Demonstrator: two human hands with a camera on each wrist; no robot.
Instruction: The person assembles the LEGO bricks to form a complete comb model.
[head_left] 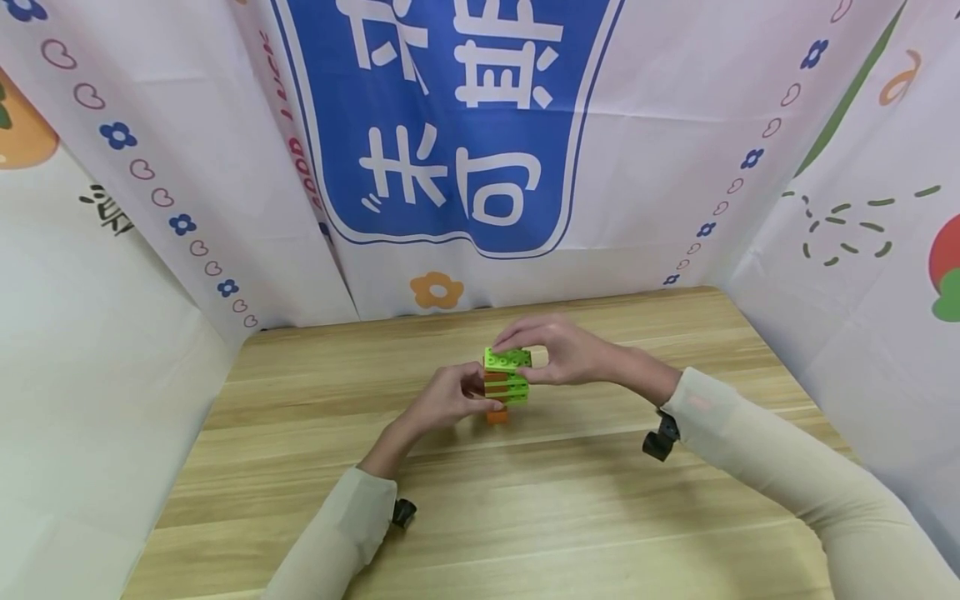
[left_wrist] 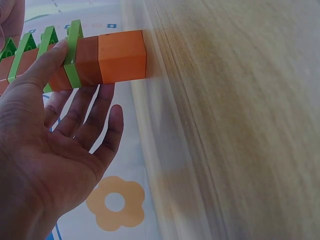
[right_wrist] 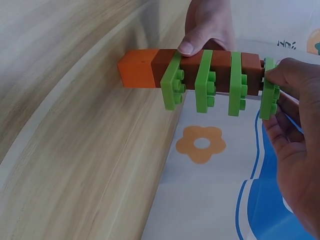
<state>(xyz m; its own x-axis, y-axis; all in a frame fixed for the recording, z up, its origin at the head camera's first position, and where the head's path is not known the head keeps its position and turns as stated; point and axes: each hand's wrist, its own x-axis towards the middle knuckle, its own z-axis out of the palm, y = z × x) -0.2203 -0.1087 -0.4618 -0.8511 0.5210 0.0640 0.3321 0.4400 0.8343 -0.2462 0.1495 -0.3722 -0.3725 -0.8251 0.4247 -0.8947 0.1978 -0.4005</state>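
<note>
A tower of toy building blocks stands on the table, made of an orange block [right_wrist: 137, 68] at the bottom, then brown blocks [right_wrist: 220, 70] alternating with thin green plates [right_wrist: 203, 82]. Each plate sticks out to one side, its studs bare. My left hand [head_left: 444, 398] grips the tower at its lower part, thumb across the near side and fingers behind. At the upper end my right hand [head_left: 570, 354] pinches the topmost green plate [head_left: 504, 360] between thumb and fingers. Brown studs show in a narrow gap beneath that plate in the right wrist view.
The wooden table [head_left: 585, 500] reaches back to a printed cloth [head_left: 630, 200] with a blue panel and flowers. More cloth hangs at the left and right sides. Dark wrist cameras [head_left: 661, 437] are strapped at both sleeves.
</note>
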